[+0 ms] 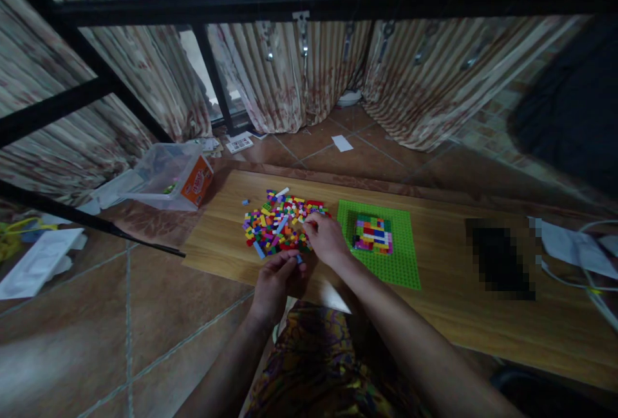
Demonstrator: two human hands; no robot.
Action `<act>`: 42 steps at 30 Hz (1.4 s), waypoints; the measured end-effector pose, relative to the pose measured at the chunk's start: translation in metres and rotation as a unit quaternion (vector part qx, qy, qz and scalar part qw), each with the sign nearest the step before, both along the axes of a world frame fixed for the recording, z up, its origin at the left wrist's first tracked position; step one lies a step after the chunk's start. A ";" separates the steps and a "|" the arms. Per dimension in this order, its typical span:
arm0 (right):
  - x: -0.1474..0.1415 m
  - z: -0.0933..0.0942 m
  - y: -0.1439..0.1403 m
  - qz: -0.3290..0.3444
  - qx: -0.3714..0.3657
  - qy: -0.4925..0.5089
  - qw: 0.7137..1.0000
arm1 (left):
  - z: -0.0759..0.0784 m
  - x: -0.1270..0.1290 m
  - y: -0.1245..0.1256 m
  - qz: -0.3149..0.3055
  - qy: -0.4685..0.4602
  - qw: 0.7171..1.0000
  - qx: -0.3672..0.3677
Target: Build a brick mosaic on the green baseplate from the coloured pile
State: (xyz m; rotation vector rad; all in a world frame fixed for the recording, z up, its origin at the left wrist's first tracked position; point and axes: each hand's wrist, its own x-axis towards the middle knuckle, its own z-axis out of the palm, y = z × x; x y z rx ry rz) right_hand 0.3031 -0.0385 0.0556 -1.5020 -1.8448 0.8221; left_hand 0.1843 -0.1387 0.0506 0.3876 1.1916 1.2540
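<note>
At the far left we see one white flat packet (36, 263) on the tiled floor, and further in one clear plastic tub (167, 176) lying tipped on its side, an orange label on its end. Next comes one low wooden board (458, 315), and on its left part one heap of small coloured bricks (280, 223); the pieces are too many and too small for us to count, though one lone blue brick (246, 201) sits just apart at the heap's left edge.

Our left hand (275, 283) hovers at the board's near edge, fingers curled in around a small blue piece (299, 259) pinched at the fingertips; what more it may hold we cannot tell. Our right hand (326, 237) rests on the right side of the heap, fingertips bent down among the bricks; whether it has closed on one we cannot tell.

Just right of that hand lies one green baseplate (400, 263), flat on the board, carrying one squarish block of joined bricks (373, 235) in many colours. Further right, one blurred dark patch (502, 260) and one white sheet (570, 247) with cables.
</note>
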 end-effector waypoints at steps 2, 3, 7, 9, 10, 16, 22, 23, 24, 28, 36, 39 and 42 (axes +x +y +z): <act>-0.007 -0.002 0.007 0.022 0.017 -0.061 0.998 | -0.002 -0.002 0.000 -0.003 0.020 1.000 0.001; -0.010 -0.003 0.010 0.028 0.019 -0.082 0.996 | -0.003 -0.003 0.000 -0.007 0.029 1.000 0.003; -0.014 -0.007 0.012 0.043 0.017 -0.106 0.993 | -0.005 -0.007 0.000 -0.032 0.064 0.997 0.005; -0.011 -0.005 0.009 0.044 0.027 -0.083 0.995 | -0.006 -0.007 0.001 -0.048 0.094 0.994 0.010; -0.008 -0.003 0.007 0.043 0.038 -0.066 0.996 | -0.006 -0.006 0.001 -0.056 0.111 0.992 0.013; 0.031 0.007 -0.032 0.002 0.096 0.078 0.992 | 0.001 0.010 0.011 -0.124 0.200 0.970 0.068; 0.086 -0.003 -0.090 -0.040 0.078 0.098 0.991 | 0.003 0.045 0.023 -0.202 0.201 0.951 0.124; 0.094 -0.003 -0.097 -0.035 0.069 0.093 0.993 | 0.001 0.051 0.025 -0.218 0.194 0.948 0.129; 0.100 -0.004 -0.102 -0.028 0.061 0.088 0.994 | -0.001 0.057 0.026 -0.234 0.189 0.944 0.134; 0.116 -0.003 -0.110 -0.010 0.048 0.071 0.996 | -0.009 0.075 0.029 -0.298 0.192 0.925 0.139; 0.131 -0.009 -0.104 0.002 0.098 -0.017 0.995 | -0.013 0.085 0.034 -0.312 0.192 0.924 0.114; 0.133 -0.013 -0.100 -0.007 0.138 -0.057 0.989 | -0.012 0.090 0.035 -0.293 0.142 0.942 0.083; 0.135 -0.020 -0.093 -0.027 0.184 -0.092 0.978 | -0.014 0.094 0.035 -0.265 0.123 0.954 0.066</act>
